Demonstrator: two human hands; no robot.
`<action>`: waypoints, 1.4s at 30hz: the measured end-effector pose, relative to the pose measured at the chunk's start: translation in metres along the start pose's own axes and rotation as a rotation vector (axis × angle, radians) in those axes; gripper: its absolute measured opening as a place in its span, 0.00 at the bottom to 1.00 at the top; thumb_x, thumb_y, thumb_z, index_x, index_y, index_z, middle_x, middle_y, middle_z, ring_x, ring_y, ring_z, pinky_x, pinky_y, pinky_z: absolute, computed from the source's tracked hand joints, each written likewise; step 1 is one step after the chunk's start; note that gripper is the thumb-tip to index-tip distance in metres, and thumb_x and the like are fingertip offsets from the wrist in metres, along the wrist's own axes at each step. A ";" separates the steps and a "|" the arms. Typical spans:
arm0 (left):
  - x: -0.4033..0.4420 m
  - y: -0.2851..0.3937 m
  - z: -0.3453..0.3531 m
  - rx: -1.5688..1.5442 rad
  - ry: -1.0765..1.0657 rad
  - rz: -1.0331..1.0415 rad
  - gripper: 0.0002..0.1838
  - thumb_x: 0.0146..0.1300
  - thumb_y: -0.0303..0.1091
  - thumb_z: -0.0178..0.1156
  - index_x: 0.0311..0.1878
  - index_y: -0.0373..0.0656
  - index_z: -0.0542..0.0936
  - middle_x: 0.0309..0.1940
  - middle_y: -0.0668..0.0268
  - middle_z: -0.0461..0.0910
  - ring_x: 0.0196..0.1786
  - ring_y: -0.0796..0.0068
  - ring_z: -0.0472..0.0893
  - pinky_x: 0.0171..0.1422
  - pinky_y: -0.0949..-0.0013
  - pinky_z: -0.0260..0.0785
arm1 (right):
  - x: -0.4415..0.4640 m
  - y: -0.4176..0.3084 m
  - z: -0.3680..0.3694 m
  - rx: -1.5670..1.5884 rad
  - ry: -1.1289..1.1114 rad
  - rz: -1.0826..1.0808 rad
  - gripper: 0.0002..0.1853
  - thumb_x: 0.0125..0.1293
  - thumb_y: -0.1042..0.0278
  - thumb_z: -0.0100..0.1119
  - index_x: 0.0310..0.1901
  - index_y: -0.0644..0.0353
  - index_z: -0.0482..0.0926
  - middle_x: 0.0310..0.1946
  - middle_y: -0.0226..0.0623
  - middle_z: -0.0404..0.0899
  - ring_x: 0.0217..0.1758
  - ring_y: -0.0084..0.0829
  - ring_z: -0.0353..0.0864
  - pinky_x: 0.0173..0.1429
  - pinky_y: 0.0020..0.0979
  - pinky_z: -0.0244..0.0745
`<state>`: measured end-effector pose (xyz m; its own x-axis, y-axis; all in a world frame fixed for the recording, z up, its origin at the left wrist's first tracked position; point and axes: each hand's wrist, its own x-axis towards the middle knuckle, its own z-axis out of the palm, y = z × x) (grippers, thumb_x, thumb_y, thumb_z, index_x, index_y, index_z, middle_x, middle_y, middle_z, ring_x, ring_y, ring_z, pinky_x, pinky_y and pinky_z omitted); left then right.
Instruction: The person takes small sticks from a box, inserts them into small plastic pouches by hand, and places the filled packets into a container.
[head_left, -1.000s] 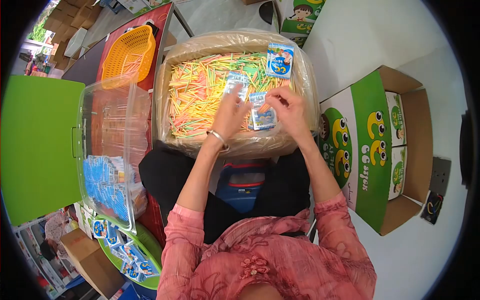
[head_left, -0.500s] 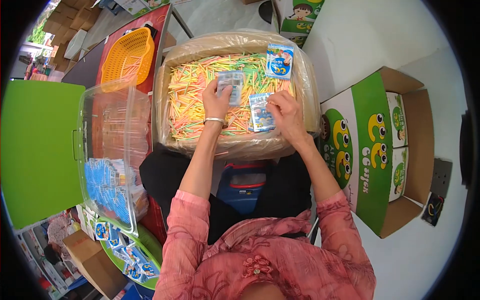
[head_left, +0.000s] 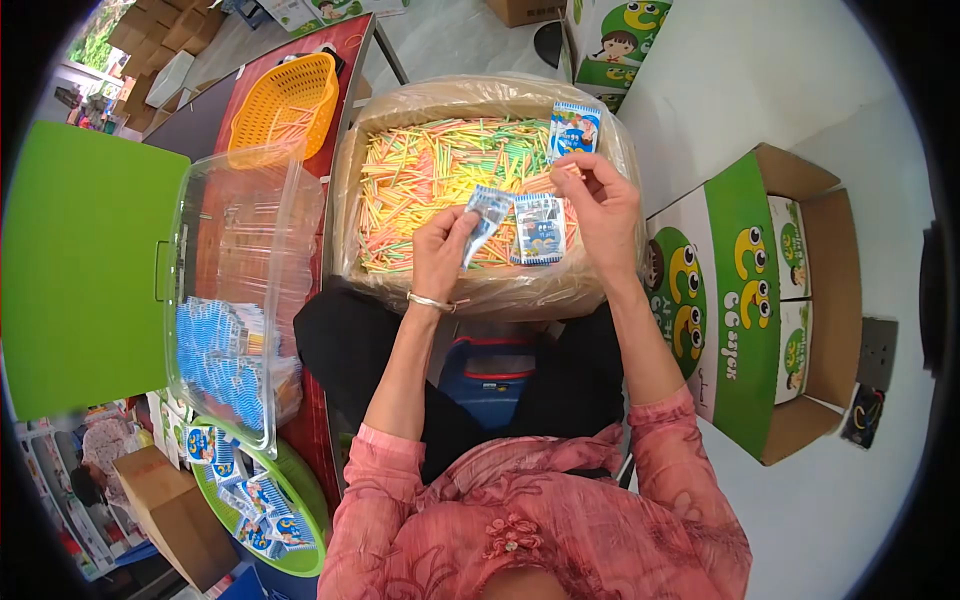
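Note:
My left hand (head_left: 441,252) is closed on a small blue-and-white packet (head_left: 487,218), pinched between thumb and fingers and tilted above the candy sticks. A few pinkish candy sticks (head_left: 541,183) are pinched in my right hand (head_left: 604,208), their ends pointing left towards the packet. Beneath the hands, a lined carton (head_left: 345,215) is full of loose yellow, pink, orange and green sticks (head_left: 410,175). On those sticks lies another packet (head_left: 541,232), just below my right fingers. A further blue packet (head_left: 575,130) rests at the carton's far right corner.
To the left, a red table (head_left: 235,110) holds a yellow basket (head_left: 325,110) with some sticks and a clear bin (head_left: 180,330) of blue packets. A green tub (head_left: 305,490) of packets is lower left. At right stands an open green-and-white carton (head_left: 730,320) containing boxes.
My left hand has turned its packet to a tilt. The right hand has moved up and right from the lying packet and now shows candy sticks in its fingers. The view has shifted slightly.

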<state>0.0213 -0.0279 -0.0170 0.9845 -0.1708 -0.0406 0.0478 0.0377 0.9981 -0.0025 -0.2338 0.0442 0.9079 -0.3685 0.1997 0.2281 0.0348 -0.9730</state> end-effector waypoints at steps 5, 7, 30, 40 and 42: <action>-0.016 0.005 0.008 -0.085 -0.023 0.054 0.12 0.71 0.31 0.61 0.49 0.32 0.84 0.34 0.72 0.83 0.33 0.89 0.76 0.36 0.81 0.69 | 0.003 -0.013 0.012 -0.012 -0.080 -0.069 0.05 0.63 0.78 0.65 0.41 0.64 0.82 0.32 0.27 0.79 0.32 0.14 0.75 0.37 0.19 0.70; -0.017 0.006 0.008 -0.102 -0.040 0.050 0.12 0.71 0.31 0.61 0.51 0.32 0.83 0.35 0.72 0.84 0.35 0.88 0.77 0.39 0.81 0.70 | 0.002 -0.012 0.013 -0.048 -0.128 -0.106 0.05 0.63 0.77 0.65 0.41 0.64 0.82 0.32 0.27 0.79 0.32 0.15 0.75 0.37 0.20 0.70; -0.019 0.014 0.007 -0.235 -0.283 -0.118 0.14 0.73 0.33 0.59 0.54 0.34 0.80 0.39 0.71 0.83 0.41 0.85 0.78 0.47 0.79 0.70 | -0.002 -0.029 0.011 -0.433 -0.460 -0.047 0.07 0.61 0.73 0.64 0.37 0.68 0.81 0.29 0.39 0.79 0.32 0.28 0.79 0.37 0.29 0.72; -0.011 0.002 0.005 -0.440 -0.120 -0.034 0.10 0.74 0.31 0.56 0.49 0.36 0.82 0.40 0.71 0.82 0.42 0.85 0.78 0.49 0.77 0.71 | -0.018 -0.028 0.028 -0.490 -0.431 -0.316 0.10 0.62 0.69 0.64 0.42 0.64 0.81 0.36 0.44 0.79 0.38 0.45 0.80 0.46 0.41 0.73; -0.014 0.009 0.004 -0.340 -0.115 0.014 0.10 0.74 0.31 0.56 0.50 0.35 0.82 0.41 0.70 0.83 0.44 0.84 0.78 0.51 0.77 0.71 | -0.018 -0.023 0.026 -0.559 -0.437 -0.344 0.10 0.61 0.69 0.64 0.42 0.63 0.81 0.35 0.43 0.79 0.39 0.45 0.80 0.46 0.42 0.72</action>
<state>0.0072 -0.0296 -0.0071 0.9608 -0.2771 -0.0022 0.1069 0.3634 0.9255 -0.0152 -0.2038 0.0658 0.9008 0.1289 0.4148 0.4161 -0.5297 -0.7391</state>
